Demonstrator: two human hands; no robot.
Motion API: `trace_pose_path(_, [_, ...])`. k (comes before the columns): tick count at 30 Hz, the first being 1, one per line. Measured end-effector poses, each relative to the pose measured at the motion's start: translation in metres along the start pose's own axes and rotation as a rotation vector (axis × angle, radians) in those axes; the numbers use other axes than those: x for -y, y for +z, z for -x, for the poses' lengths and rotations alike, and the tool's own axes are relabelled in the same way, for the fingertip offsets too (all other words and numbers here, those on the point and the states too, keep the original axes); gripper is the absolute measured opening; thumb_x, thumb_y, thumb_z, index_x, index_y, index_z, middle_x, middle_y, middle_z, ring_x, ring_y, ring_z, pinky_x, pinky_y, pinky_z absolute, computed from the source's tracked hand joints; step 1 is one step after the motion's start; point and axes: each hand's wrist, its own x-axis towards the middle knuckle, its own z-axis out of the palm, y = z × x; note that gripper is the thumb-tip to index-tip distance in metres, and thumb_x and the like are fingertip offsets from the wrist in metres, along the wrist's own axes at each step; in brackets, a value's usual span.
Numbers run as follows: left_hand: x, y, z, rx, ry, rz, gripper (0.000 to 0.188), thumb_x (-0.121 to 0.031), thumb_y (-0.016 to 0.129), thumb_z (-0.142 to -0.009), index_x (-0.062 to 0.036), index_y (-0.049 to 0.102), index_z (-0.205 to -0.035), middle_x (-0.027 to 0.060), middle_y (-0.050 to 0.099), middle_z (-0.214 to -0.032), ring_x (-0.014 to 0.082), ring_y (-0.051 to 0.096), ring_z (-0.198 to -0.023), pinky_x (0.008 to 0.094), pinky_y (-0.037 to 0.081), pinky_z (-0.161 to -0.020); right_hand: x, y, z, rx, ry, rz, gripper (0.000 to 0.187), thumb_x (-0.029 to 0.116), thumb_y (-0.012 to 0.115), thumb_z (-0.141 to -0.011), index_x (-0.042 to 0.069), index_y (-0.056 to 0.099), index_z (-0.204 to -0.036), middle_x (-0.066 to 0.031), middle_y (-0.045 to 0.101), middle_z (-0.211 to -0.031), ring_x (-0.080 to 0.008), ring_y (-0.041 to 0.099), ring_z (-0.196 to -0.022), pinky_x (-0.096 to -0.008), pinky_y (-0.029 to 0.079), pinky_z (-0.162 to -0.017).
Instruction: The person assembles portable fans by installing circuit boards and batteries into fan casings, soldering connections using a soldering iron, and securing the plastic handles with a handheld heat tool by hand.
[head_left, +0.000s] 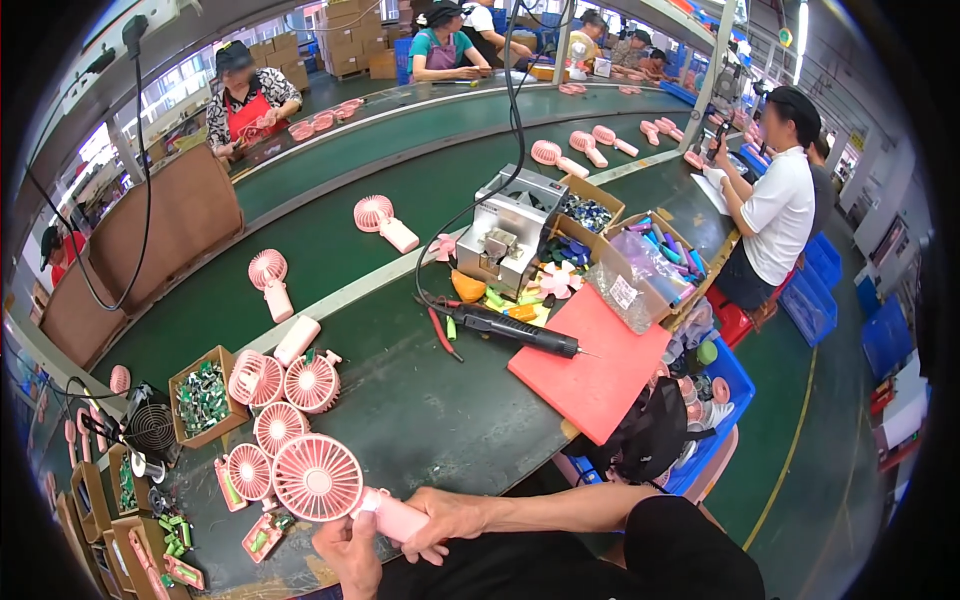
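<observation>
A pink handheld fan [318, 480] is held near the bench's front edge, its round slatted head pointing to the far left. My right hand [440, 520] wraps round its handle from the right. From below, my left hand [352, 552] pinches the neck, where the handle meets the head. Just beyond it lie more pink fan heads [282, 428], some with parts of their bodies. Beside my left hand are opened pink handle shells [262, 538] with green cells and small boards. A black electric screwdriver [520, 330] on a cord rests farther off, partly over a red-orange sheet [600, 370].
A box of circuit boards [205, 400] stands at the left. Behind the screwdriver is a silver metal machine [510, 225], beside boxes of coloured cells [660, 255]. A green conveyor [330, 255] carries more fans. At right are a blue crate [735, 390] and a seated co-worker [785, 200].
</observation>
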Motion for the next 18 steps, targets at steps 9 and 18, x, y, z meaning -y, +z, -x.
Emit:
trace_pose_path(9, [-0.013,0.030,-0.017,0.068,-0.189,0.270,0.052,-0.001,0.060,-0.088,0.0057,0.040,-0.135,0.0166,0.057,-0.125,0.0239,0.057,-0.115,0.0344,0.045,-0.099,0.021,0.004,0.002,-0.625,-0.447,1.148,0.055,0.026,0.073,-0.081,0.001,0.049,-0.123,-0.0167,0.063,-0.093,-0.0351,0.066,-0.082,-0.0413,0.054,-0.069])
trace_pose_path(18, [0.024,0.040,-0.021,0.276,-0.323,0.454,0.042,0.004,0.058,-0.082,0.0002,0.042,-0.120,0.0131,0.059,-0.089,0.0206,0.063,-0.068,0.0340,0.054,-0.062,0.129,-0.095,0.051,-1.084,-0.448,1.772,0.047,0.021,0.075,-0.076,0.002,0.056,-0.115,-0.0165,0.057,-0.099,-0.0358,0.057,-0.095,-0.0435,0.048,-0.080])
